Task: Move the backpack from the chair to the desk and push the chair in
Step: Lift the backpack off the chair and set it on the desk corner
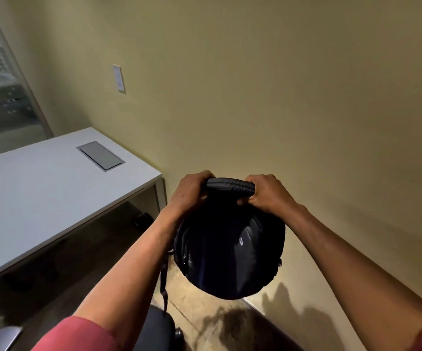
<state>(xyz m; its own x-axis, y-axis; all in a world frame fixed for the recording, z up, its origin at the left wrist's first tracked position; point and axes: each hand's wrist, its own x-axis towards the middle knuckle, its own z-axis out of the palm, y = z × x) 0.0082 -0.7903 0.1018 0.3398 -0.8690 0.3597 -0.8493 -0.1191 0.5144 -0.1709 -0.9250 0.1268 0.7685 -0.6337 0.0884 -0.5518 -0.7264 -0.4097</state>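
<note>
A black backpack (230, 252) hangs in the air in front of me, to the right of the desk's end and above the floor. My left hand (191, 193) and my right hand (268, 192) both grip its padded top handle, one at each end. A thin strap dangles from its left side. The white desk (40, 193) stretches to the left, its top bare except for a grey cable hatch (100, 155). Only the black seat edge of the chair (158, 328) and a grey armrest (3, 338) show at the bottom.
A beige wall (280, 97) stands close ahead and to the right, with a white switch plate (119, 78). A glass panel (0, 92) is at the far left. Concrete floor (197, 312) shows below the backpack, with my shadow on it.
</note>
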